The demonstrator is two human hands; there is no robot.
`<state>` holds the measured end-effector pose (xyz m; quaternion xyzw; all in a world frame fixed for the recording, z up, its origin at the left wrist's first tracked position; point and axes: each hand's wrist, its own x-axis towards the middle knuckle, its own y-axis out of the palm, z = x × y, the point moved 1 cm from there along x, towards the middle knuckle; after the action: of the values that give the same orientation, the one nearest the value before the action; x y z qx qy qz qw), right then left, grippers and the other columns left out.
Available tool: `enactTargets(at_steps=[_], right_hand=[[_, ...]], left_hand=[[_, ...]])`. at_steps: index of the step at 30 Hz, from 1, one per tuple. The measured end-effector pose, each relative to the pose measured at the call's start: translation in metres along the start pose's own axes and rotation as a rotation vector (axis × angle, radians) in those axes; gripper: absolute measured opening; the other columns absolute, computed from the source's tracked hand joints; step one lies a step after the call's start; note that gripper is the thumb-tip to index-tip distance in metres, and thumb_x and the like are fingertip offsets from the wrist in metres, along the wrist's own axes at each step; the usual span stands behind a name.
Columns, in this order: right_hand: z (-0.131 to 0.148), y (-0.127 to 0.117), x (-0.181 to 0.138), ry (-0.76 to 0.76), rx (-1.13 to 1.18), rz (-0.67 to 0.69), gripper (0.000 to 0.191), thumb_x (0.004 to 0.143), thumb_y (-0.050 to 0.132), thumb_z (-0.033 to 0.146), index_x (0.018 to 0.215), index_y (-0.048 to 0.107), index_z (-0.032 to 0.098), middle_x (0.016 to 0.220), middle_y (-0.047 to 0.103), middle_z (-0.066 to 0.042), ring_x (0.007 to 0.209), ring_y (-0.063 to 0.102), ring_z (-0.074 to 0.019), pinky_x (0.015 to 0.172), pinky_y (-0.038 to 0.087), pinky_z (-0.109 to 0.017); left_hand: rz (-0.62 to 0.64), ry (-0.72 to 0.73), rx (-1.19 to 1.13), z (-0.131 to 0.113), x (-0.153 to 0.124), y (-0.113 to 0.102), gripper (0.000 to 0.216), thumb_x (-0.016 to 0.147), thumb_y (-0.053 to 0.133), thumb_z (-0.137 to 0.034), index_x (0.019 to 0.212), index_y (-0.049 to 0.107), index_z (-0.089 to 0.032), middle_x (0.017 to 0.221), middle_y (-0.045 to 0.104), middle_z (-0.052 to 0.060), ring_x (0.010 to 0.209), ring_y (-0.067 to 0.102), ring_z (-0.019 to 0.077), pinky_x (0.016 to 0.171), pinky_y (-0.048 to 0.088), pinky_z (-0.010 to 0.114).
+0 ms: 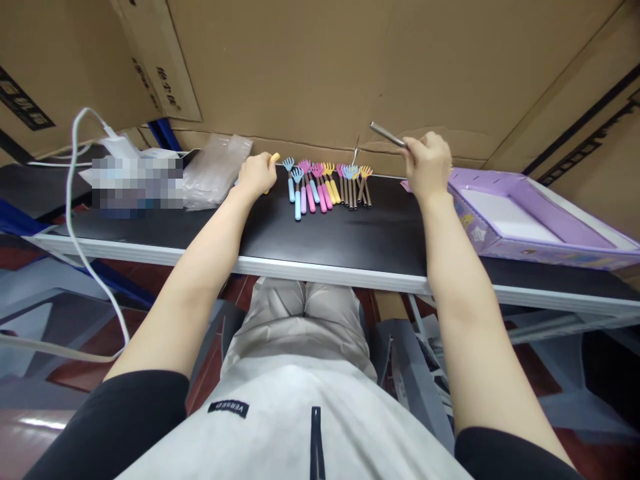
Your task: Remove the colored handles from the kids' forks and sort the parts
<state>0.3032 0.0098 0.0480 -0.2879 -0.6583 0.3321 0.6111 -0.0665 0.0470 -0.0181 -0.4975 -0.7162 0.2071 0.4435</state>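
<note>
My left hand (pixel 257 175) is closed around a yellow handle (pixel 275 158), whose rounded end sticks out above the fingers. Raised over the right part of the shelf, my right hand (pixel 429 167) grips a thin metal tube (pixel 387 134) that points up and left. Whatever is on the tube's other end is hidden in the fingers. Between the hands lie several small claw-headed back scratchers (pixel 313 187) with blue, pink, purple and yellow handles. Just right of them are several claw heads on bare metal tubes (pixel 353 190), without coloured handles.
A purple cardboard box tray (pixel 545 250) stands at the right. Clear plastic bags (pixel 215 173) lie at the left, near a white charger and cable (pixel 75 200). Cardboard (pixel 320 73) walls the back. A pale metal edge (pixel 330 271) fronts the black shelf.
</note>
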Motion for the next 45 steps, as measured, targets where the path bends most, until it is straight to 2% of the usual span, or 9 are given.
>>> enactTargets(at_steps=[5,10,18,21,24,29,33,40,45], right_hand=[[0.02,0.018,-0.006,-0.2,0.068,0.125,0.05,0.112,0.034,0.024,0.15,0.064,0.014,0.133,0.07,-0.019,0.129,0.059,-0.0334,0.111,0.039,-0.052],[0.035,0.049,-0.005,-0.276,0.099,0.227,0.049,0.105,0.039,0.018,0.139,0.074,0.021,0.124,0.077,-0.015,0.121,0.064,-0.0326,0.11,0.041,-0.057],[0.053,0.071,0.015,-0.261,0.035,0.271,0.046,0.099,0.044,0.015,0.125,0.082,0.018,0.122,0.078,-0.017,0.12,0.069,-0.0338,0.111,0.043,-0.057],[0.057,0.076,0.019,-0.22,0.016,0.31,0.044,0.099,0.047,0.014,0.126,0.082,0.018,0.124,0.078,-0.017,0.122,0.07,-0.0343,0.112,0.044,-0.057],[0.057,0.082,0.017,-0.144,0.047,0.386,0.047,0.097,0.05,0.01,0.133,0.08,0.019,0.132,0.076,-0.018,0.128,0.069,-0.0355,0.114,0.047,-0.056],[0.056,0.082,0.009,-0.12,0.064,0.445,0.058,0.098,0.046,0.009,0.15,0.07,0.019,0.143,0.072,-0.018,0.135,0.066,-0.0355,0.114,0.05,-0.051],[0.056,0.076,0.005,-0.17,0.02,0.413,0.055,0.102,0.041,0.013,0.148,0.071,0.02,0.143,0.072,-0.016,0.137,0.066,-0.0344,0.117,0.047,-0.052],[0.054,0.073,0.002,-0.204,0.054,0.378,0.054,0.102,0.039,0.014,0.144,0.073,0.018,0.147,0.07,-0.015,0.14,0.062,-0.0341,0.116,0.045,-0.055],[0.052,0.076,0.003,-0.241,0.065,0.372,0.052,0.102,0.041,0.015,0.14,0.076,0.021,0.145,0.071,-0.013,0.137,0.064,-0.0341,0.114,0.047,-0.057]], left_hand=[[0.009,0.003,-0.055,0.009,0.005,0.009,0.057,0.083,0.065,-0.019,0.139,0.054,-0.02,0.136,0.069,0.023,0.138,0.061,0.0434,0.119,0.045,0.06],[-0.016,0.055,-0.045,0.018,0.009,0.015,0.058,0.079,0.068,-0.013,0.135,0.054,-0.02,0.138,0.063,0.025,0.142,0.058,0.0456,0.121,0.043,0.065],[-0.016,-0.026,0.037,0.034,0.016,0.011,0.037,0.083,0.07,-0.014,0.12,0.065,-0.016,0.142,0.058,0.024,0.129,0.066,0.0413,0.118,0.05,0.056],[-0.01,-0.042,-0.002,0.038,0.017,0.011,0.028,0.095,0.067,-0.034,0.114,0.068,-0.014,0.138,0.06,0.021,0.128,0.066,0.0357,0.115,0.052,0.05],[0.022,-0.051,0.007,0.039,0.017,0.011,0.042,0.102,0.06,-0.05,0.112,0.069,-0.01,0.132,0.062,0.021,0.131,0.061,0.0353,0.117,0.047,0.048],[0.133,-0.065,0.229,0.027,0.01,0.006,0.041,0.105,0.049,-0.033,0.126,0.067,-0.003,0.14,0.06,0.027,0.141,0.053,0.0387,0.124,0.04,0.044],[0.177,-0.132,0.359,0.017,0.004,0.001,0.045,0.106,0.04,-0.022,0.135,0.065,0.001,0.151,0.055,0.03,0.144,0.052,0.0382,0.124,0.037,0.041],[0.174,-0.116,0.391,0.025,0.005,0.001,0.052,0.107,0.036,-0.029,0.136,0.066,0.002,0.154,0.053,0.03,0.144,0.052,0.0378,0.121,0.039,0.041],[0.091,-0.11,0.274,0.035,0.01,0.006,0.084,0.107,0.023,-0.069,0.127,0.069,-0.002,0.148,0.056,0.028,0.138,0.053,0.0385,0.114,0.042,0.043]])
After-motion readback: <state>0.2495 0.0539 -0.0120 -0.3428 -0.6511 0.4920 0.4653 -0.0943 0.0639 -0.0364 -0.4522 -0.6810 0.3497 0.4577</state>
